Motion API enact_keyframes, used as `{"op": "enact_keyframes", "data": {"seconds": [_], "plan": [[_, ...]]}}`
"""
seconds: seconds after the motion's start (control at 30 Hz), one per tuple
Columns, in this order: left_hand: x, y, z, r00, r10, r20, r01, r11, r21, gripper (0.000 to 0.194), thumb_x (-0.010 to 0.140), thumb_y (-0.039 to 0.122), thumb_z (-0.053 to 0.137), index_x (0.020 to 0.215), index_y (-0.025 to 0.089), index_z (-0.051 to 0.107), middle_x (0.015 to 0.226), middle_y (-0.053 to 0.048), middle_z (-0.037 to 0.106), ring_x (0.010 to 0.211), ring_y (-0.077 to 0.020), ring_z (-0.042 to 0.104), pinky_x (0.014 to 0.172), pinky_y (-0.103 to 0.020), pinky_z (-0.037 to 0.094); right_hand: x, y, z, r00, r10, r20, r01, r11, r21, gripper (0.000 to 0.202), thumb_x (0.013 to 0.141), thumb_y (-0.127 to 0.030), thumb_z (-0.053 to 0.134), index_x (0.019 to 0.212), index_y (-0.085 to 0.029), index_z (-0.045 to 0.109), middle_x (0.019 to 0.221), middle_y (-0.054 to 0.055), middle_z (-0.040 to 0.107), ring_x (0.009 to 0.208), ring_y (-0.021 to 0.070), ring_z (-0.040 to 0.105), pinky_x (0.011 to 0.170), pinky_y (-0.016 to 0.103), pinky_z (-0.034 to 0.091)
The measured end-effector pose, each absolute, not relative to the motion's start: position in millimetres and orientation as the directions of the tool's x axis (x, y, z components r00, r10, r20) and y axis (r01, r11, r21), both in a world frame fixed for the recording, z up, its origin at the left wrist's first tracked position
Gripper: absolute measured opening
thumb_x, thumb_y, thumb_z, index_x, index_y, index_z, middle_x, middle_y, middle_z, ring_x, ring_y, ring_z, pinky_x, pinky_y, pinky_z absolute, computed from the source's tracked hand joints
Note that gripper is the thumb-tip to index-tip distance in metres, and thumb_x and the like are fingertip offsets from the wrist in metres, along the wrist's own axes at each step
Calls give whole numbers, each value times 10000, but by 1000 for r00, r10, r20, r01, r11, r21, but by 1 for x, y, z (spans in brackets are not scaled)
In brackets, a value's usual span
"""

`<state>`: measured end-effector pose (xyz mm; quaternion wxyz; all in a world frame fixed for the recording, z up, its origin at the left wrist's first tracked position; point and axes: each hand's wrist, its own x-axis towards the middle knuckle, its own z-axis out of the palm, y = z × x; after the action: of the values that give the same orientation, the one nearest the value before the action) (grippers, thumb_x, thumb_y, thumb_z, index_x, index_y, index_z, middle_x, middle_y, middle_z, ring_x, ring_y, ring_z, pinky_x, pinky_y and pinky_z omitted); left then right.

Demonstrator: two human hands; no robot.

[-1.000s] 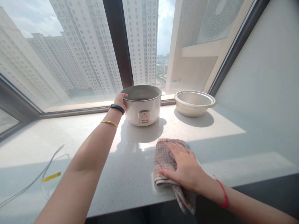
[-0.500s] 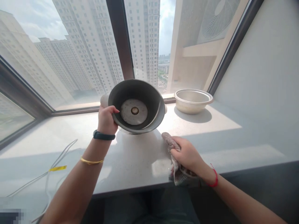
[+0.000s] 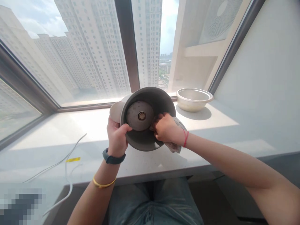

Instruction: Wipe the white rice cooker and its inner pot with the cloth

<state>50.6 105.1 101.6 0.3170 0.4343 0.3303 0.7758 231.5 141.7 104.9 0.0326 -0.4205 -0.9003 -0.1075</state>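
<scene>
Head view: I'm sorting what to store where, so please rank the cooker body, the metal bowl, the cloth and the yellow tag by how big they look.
1. Cooker body, largest, though held up near the camera.
2. Metal bowl, farther off on the sill, so the gap is unsure.
3. Cloth, mostly hidden by the right hand.
4. Yellow tag on the cord.

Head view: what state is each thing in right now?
Rice cooker body: tipped, opening toward the camera, no inner pot in it.
Left hand: gripping the cooker's rim.
Right hand: inside the cooker, clutching the cloth.
Metal pot: upright on the windowsill, empty.
White cable: loose on the sill.
</scene>
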Motion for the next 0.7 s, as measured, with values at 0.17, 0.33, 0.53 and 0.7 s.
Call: {"op": "enact_keyframes", "data": {"seconds": [0.17,0.33,0.53,0.7], "plan": [[52,104,99,-470,747,471,-191,-607,771,640,508,38,629,1129,193,661,957,-5,693,890,-194,618,772,-266,501,183,137,87,-603,795,57,675,548,-495,351,908,-409,483,896,-150,719,926,119,738,826,244,662,709,315,456],[53,102,104,-488,760,428,-197,-574,795,545,556,79,726,1086,191,662,986,-21,704,942,-198,645,875,-286,507,129,134,89,-344,927,148,57,178,-982,380,961,-299,301,968,-148,649,1041,65,713,926,168,634,796,251,490],[44,98,101,-536,738,409,-215,-588,780,532,545,47,685,1053,206,668,912,4,697,833,-186,632,752,-274,510,156,121,83,-511,844,165,441,422,-793,336,920,-409,421,999,-206,677,967,47,723,890,211,645,767,301,475],[46,97,100,-513,741,434,-207,-597,775,567,525,39,634,1069,196,671,930,-5,703,872,-208,628,777,-297,509,222,122,88,-682,719,130,723,690,-23,398,907,-456,448,964,-191,740,883,124,729,974,316,616,857,455,425]]}}
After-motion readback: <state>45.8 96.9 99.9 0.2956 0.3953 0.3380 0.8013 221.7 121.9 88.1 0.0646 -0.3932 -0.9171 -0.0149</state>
